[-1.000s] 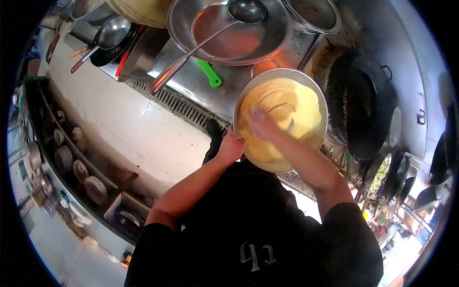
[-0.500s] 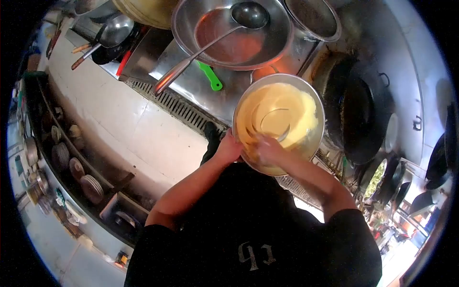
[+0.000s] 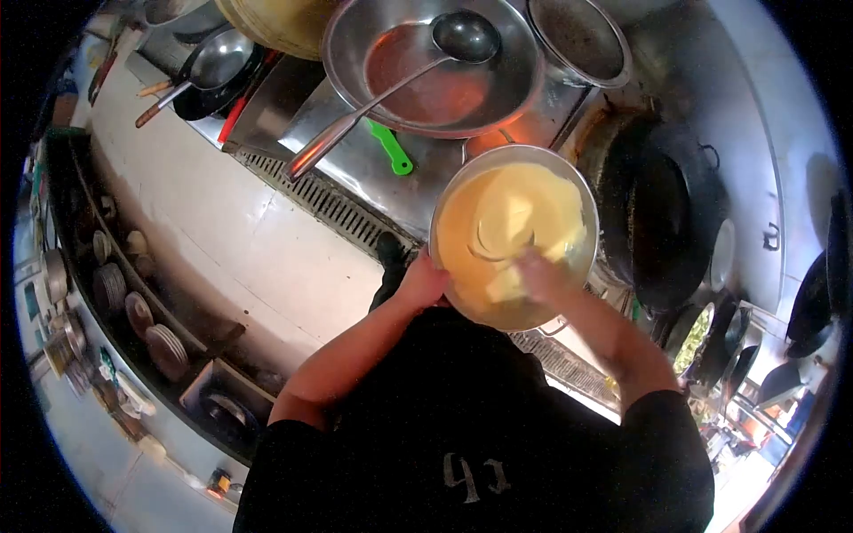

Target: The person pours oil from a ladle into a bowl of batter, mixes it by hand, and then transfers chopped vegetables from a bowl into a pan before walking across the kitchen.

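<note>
Nearest was the person's black shirt [image 3: 462,400], with the steel bowl [image 3: 590,206] just in front of it. The bowl was round, with no long axis of its own; its loop handles lay roughly opposite each other, one far and slightly left, one near and to the right. The left hand [image 3: 425,281] was closed on the bowl's near-left rim. The right hand [image 3: 542,277] was inside the rim, at the near-right part of the yellow mixture [image 3: 533,191], so it was nearer the bowl's centre, which lay ahead and a little left of it. Blur hid its fingers, so whether it was wide, narrow or holding something could not be told. A thin curved dark line marked the mixture ahead of that hand. Beyond the bowl, to the left, a green handle [image 3: 391,149] lay on the steel surface [image 3: 418,186]. Farther on stood a wide basin [image 3: 426,131], its ladle [image 3: 466,35] slanting out over the near-left rim
</note>
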Tool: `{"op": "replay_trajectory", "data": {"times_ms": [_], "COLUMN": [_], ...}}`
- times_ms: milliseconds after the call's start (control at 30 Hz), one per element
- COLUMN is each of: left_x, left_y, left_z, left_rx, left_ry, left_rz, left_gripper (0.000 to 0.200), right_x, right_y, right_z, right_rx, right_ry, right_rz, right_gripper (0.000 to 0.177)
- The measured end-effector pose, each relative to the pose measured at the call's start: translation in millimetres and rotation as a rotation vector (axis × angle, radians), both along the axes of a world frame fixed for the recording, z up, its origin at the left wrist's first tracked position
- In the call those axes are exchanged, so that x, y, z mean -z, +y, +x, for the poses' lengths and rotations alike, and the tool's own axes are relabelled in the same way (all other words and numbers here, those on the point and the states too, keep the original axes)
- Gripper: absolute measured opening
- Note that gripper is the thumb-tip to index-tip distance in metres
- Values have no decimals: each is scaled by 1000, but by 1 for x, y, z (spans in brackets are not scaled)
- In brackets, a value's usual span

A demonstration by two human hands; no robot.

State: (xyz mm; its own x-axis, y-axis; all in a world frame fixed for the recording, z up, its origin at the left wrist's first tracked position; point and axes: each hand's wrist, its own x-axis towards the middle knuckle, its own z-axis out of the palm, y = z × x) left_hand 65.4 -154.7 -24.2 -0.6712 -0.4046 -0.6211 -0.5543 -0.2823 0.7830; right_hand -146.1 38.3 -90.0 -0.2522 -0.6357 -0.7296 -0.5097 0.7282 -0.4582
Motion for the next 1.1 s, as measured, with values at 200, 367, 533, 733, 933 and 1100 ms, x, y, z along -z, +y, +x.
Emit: {"op": "replay_trajectory", "data": {"times_ms": [200,367,533,733,933,1100], "left_x": [-2,17,15,7,10,2], "left_y": [8,9,11,13,20,15], "left_z": [1,3,1,-2,3,0], "left_rx": [-55,-42,9,-80,-74,-92], "left_ry": [29,-28,-35,-3,-55,-62], "left_rz": [69,157,146,246,358,356], "left_gripper": [50,51,52,52,54,54], "right_x": [37,-29,42,1,43,28], "right_y": [-115,-41,-28,-94,-1,-69], "right_z": [-32,55,-76,49,-52,38], "right_rx": [-495,552,-414,-389,-871,-444], "right_ry": [633,-431,744,200,789,435], "right_rz": [-205,8,-127,-362,-225,-355], "right_gripper": [46,38,43,44,36,30]}}
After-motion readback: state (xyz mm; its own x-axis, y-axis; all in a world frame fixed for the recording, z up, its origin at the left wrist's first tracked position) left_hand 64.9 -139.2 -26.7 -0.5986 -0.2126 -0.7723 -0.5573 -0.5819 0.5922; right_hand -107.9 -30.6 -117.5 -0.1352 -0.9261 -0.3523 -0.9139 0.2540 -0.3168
